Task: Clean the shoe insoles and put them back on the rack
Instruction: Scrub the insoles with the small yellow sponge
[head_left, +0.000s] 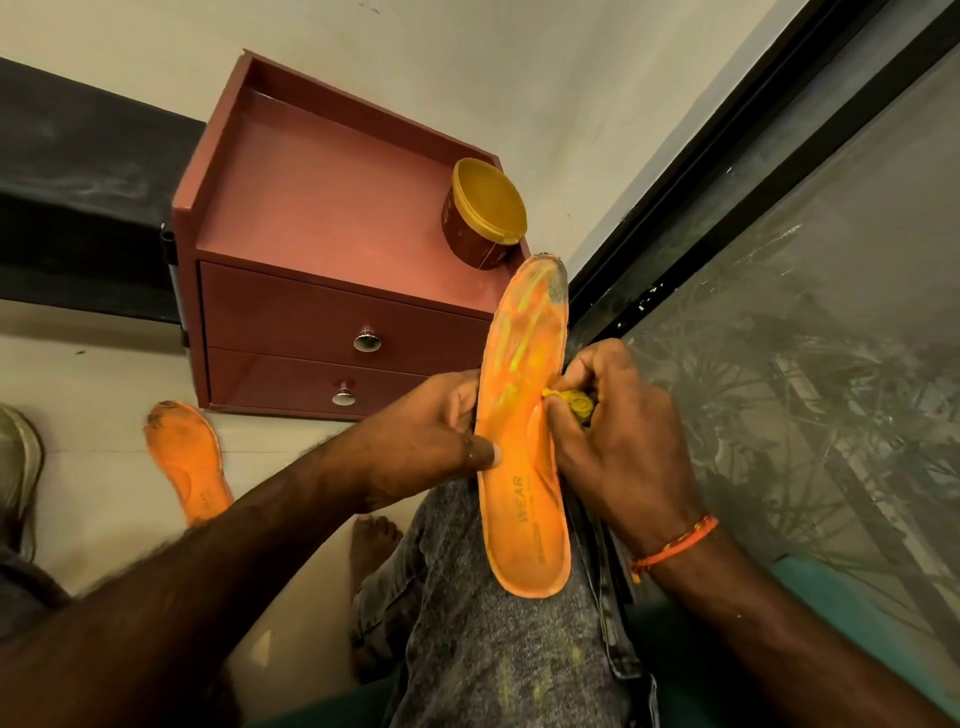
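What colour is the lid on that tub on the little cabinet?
Yellow, on a dark red tub; seen in the head view.

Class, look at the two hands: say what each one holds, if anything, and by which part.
The left hand grips the orange insole by its left edge near the middle, thumb on top. The right hand pinches a small yellow wad against the insole's right edge.

Orange insole (522, 467) streaked yellow with a grey toe, reddish-brown drawer unit (332, 249), yellow-lidded tub (485, 213), speckled grey jeans (498, 649).
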